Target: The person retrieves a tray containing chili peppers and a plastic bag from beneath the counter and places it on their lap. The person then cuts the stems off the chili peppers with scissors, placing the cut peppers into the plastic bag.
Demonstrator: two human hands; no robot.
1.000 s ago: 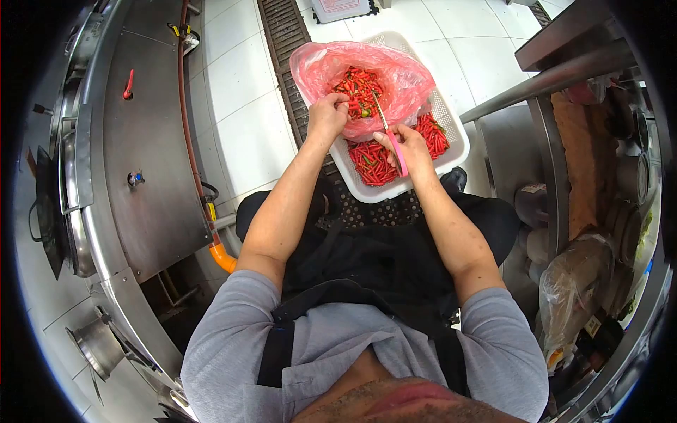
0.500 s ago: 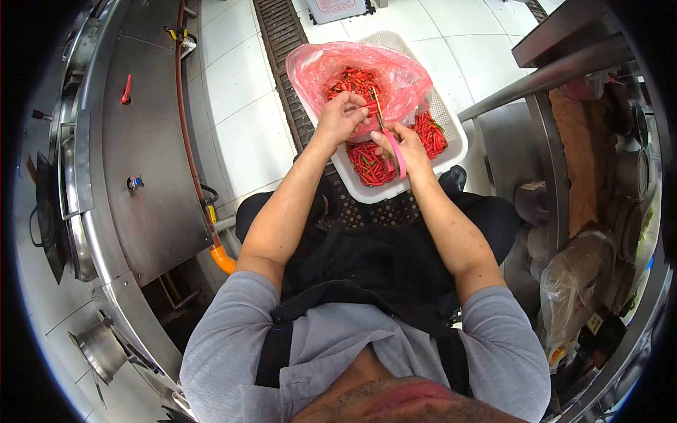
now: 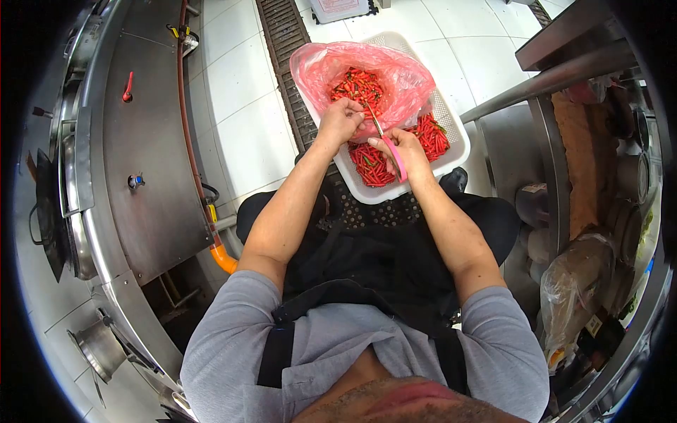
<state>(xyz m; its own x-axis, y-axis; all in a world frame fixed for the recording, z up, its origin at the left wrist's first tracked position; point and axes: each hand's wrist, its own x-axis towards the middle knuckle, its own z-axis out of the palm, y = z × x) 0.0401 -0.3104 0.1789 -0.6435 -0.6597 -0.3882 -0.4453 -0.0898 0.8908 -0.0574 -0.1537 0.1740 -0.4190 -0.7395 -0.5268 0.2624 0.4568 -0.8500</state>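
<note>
My right hand [image 3: 409, 151] is wrapped round the pink handle of a pair of scissors [image 3: 395, 159]. The blades point away from me, over the near edge of a pink plastic bag [image 3: 405, 74]. My left hand [image 3: 340, 121] is pinched closed just left of the blade tips; anything between its fingertips is too small to make out. Cut red chili peppers [image 3: 357, 84] lie inside the open bag. Under both hands, more red chili peppers [image 3: 431, 137] fill the near part of a white plastic basket [image 3: 455, 151], which also carries the bag.
A floor drain grate [image 3: 285, 42] runs along the basket's left side over white tiles [image 3: 243, 130]. Steel kitchen equipment [image 3: 159, 176] stands to my left, with an orange pipe [image 3: 224, 259] below. On the right are a metal rail [image 3: 550, 81] and shelves holding a plastic-wrapped item [image 3: 578, 282].
My left hand has shifted slightly, and the red pieces seen near its fingertips no longer show there. The scissor blades look closer together and sit a little lower.
</note>
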